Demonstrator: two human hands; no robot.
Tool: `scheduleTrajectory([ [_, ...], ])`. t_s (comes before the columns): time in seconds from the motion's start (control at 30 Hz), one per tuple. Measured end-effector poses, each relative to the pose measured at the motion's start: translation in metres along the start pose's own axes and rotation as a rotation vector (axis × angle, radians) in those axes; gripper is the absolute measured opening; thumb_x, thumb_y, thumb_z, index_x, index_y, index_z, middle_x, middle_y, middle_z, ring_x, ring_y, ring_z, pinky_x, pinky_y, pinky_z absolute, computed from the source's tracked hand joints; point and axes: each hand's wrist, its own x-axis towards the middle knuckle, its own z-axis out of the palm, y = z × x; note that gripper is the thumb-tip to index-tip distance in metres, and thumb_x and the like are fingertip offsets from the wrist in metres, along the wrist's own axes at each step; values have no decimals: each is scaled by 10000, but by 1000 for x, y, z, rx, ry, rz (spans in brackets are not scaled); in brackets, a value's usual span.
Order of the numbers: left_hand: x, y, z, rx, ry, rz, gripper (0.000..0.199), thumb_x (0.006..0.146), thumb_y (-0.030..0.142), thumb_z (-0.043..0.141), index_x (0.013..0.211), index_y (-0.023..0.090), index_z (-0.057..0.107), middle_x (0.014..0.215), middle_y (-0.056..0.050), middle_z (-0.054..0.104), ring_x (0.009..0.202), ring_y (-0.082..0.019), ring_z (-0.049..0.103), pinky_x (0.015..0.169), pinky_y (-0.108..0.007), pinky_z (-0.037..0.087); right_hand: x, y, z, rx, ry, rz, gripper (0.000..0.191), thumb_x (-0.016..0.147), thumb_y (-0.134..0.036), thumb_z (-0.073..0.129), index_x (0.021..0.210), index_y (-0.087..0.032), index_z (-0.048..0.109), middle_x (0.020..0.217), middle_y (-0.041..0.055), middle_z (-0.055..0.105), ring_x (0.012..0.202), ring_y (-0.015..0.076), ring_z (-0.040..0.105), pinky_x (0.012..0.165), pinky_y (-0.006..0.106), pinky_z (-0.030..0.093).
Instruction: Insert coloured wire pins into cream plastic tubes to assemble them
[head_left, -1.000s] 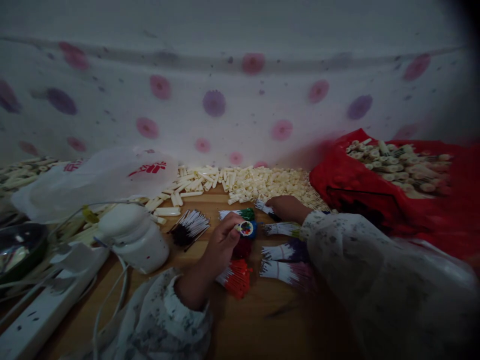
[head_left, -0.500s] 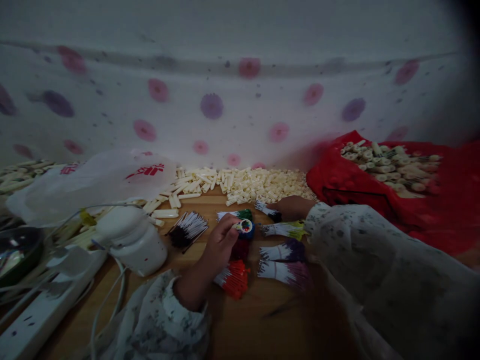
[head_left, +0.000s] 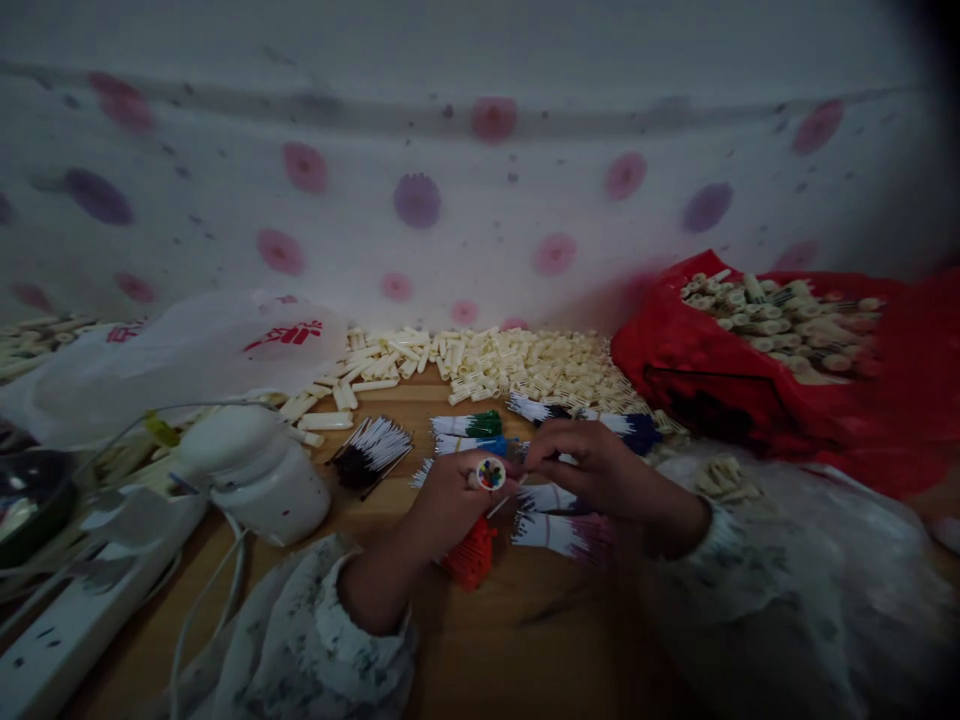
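Observation:
My left hand (head_left: pixel 450 500) is closed around a cream tube (head_left: pixel 491 474), its open end facing me with several coloured tips inside. Close on its right, my right hand (head_left: pixel 600 470) has its fingertips pinched; whatever they hold is too small to make out. A thin pale stick (head_left: pixel 498 507) shows just below the tube. Around the hands lie bundles of thin white sticks with coloured ends: green (head_left: pixel 476 424), blue (head_left: pixel 480 443), orange (head_left: pixel 471 560), purple-pink (head_left: pixel 562 535) and dark blue (head_left: pixel 630 428).
Loose black-ended sticks (head_left: pixel 373 453) lie left of the hands. Behind are piled cream tubes (head_left: pixel 525 365). A red bag (head_left: pixel 675 385) of tubes stands right, a clear bag (head_left: pixel 825 540) before it. At left are a white device (head_left: pixel 259 470), a power strip (head_left: pixel 82 600) and cables.
My right hand has come back from the rear bundles towards the tube in my left hand. My left hand has shifted slightly down. The right sleeve now uncovers the clear bag.

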Motion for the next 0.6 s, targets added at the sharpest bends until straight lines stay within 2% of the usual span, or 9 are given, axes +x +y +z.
scheduleTrajectory([
  [0.07,-1,-1,2,4,-12,-34,171,707,338,670,684,169,676,630,-2,640,602,-162,550,571,-255,421,-2,4,14,81,74,50,114,835,-144,582,869,-193,679,802,16,676,737,110,618,673,231,478],
  [0.17,-1,-4,3,-13,21,-66,206,729,345,646,633,164,631,568,16,589,543,-137,506,530,-238,394,-6,13,28,295,209,140,310,829,-166,588,1131,-229,609,858,11,659,769,116,627,700,259,514],
  [0.23,0,-6,2,-29,46,-73,211,742,346,637,639,163,622,574,16,593,546,-132,507,541,-233,402,-10,17,32,421,279,182,372,843,-194,576,1210,-253,566,890,15,655,806,123,635,730,281,528],
  [0.43,2,-9,6,-18,65,-47,149,742,305,612,684,171,639,642,7,624,616,-144,546,583,-234,432,-17,17,39,404,269,251,276,865,-242,559,1127,-250,649,932,41,696,852,151,648,762,311,526],
  [0.6,2,-6,6,78,121,13,115,720,267,621,702,162,663,688,-15,649,658,-159,565,611,-246,452,-15,15,46,470,336,397,246,815,-308,620,1035,-226,692,889,46,727,806,178,670,740,332,542],
])
